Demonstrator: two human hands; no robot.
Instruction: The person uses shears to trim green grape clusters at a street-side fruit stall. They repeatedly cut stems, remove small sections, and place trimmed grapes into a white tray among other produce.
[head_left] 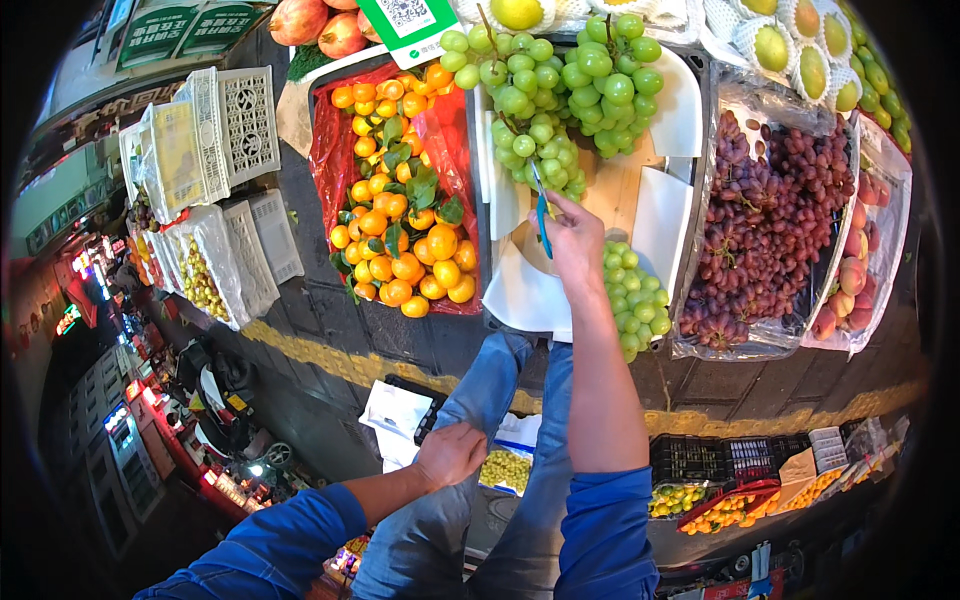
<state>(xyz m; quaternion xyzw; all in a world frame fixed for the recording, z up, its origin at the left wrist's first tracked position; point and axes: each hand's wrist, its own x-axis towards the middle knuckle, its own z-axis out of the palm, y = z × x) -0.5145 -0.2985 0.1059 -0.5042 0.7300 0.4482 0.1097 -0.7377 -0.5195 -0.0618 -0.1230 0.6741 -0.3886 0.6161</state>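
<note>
My right hand is closed on small scissors with blue handles. Their blades reach up to the lower end of a bunch of green grapes. A second green bunch lies beside it to the right, in a box lined with white foam sheets over brown cardboard. Partly behind my right forearm sits another green bunch at the box's near right corner. My left hand rests on my left knee, its fingers curled into a loose fist; nothing shows in it.
Left of the grapes stands a red-lined crate of small oranges with leaves. To the right are red grapes and a tray of peaches. Wrapped round fruits lie at the far right. White plastic crates stand farther left.
</note>
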